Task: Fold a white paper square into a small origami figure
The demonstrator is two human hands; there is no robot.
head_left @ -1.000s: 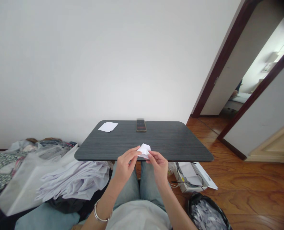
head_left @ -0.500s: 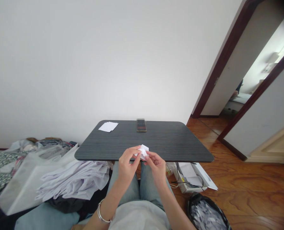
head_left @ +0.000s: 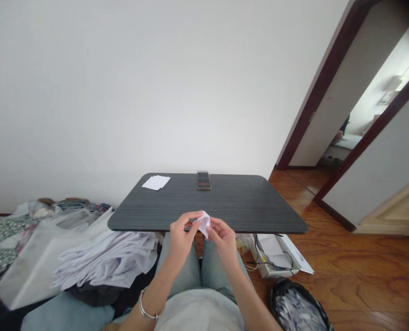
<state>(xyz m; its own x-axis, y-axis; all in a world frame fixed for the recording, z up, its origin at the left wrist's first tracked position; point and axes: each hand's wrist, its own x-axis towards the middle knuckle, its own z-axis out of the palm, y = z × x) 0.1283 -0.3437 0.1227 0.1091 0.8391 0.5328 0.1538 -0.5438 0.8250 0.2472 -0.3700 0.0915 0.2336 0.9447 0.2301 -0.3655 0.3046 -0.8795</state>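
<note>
Left hand (head_left: 181, 235) and right hand (head_left: 225, 236) pinch a small folded white paper (head_left: 203, 223) between fingertips, held above the near edge of the dark tabletop (head_left: 246, 202), close for creasing; spare sheets (head_left: 155, 182) lie at the far corner.

A plain white wall (head_left: 139, 82) fills the view from 9 o'clock round to 1 o'clock, evenly lit and bare. In front of it, at the centre, stands a dark wood-grain table (head_left: 259, 207) with rounded corners. At 2 o'clock a dark brown door frame (head_left: 315, 92) opens onto a brighter room (head_left: 370, 110) with daylight on its walls. The floor (head_left: 363, 266) at 4 o'clock is glossy reddish-brown wood. At 8 o'clock lies a heap of clothes and bags (head_left: 70, 257); at 5 o'clock a black bin (head_left: 297, 308) holds paper scraps.
</note>
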